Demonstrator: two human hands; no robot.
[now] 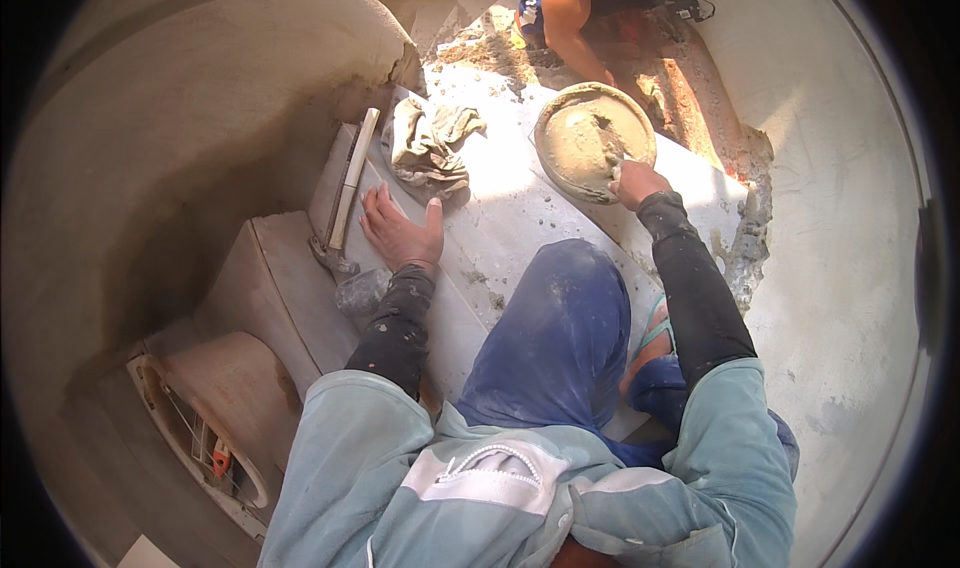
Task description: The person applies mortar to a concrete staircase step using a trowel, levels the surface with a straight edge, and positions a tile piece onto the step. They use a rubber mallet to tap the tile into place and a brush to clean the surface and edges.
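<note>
My left hand [402, 230] lies flat with its fingers spread on the pale tile surface [520, 248], holding nothing. Just left of it is a hammer [350, 183] with a long pale handle, its metal head toward me. Beyond my fingertips sits a crumpled, dirty cloth [428, 148]. My right hand [638, 183] is closed at the near right rim of a round bucket [548, 175]. Wet grey-brown mortar [580, 133] fills the bucket. A mortar-smeared piece pokes up by my right fingers; its kind is hidden by the hand and mortar.
A co-worker's arm [568, 18] reaches down behind the bucket. Broken rubble and exposed reddish ground [685, 88] lie at the far right. A clear plastic bag [363, 293] rests near my left wrist. A tile-covered block [300, 268] and a round open container [225, 388] stand at left.
</note>
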